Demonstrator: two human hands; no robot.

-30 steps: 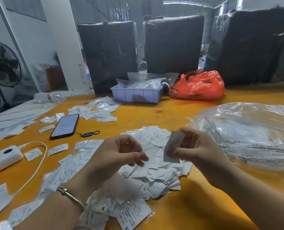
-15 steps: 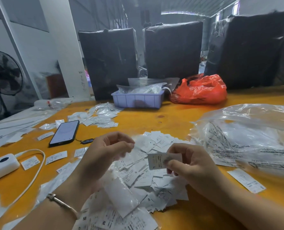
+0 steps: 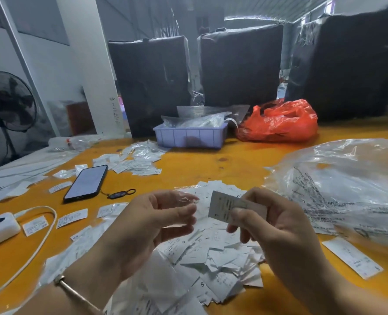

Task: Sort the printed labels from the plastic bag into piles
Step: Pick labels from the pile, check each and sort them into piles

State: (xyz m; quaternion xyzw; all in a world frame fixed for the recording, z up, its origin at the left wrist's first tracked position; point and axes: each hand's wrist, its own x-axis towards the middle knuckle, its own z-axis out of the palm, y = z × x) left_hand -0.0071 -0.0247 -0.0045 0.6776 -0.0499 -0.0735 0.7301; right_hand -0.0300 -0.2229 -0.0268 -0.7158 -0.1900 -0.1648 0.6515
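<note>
Two hands work above one heap of labels on the table: the right hand pinches one label, its grip narrow. The left hand holds a clear sleeve, hard to make out; one plastic bag lies right, cut off.

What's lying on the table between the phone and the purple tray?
In the head view, a scattered pile of labels lies between the phone and the purple tray.
</note>
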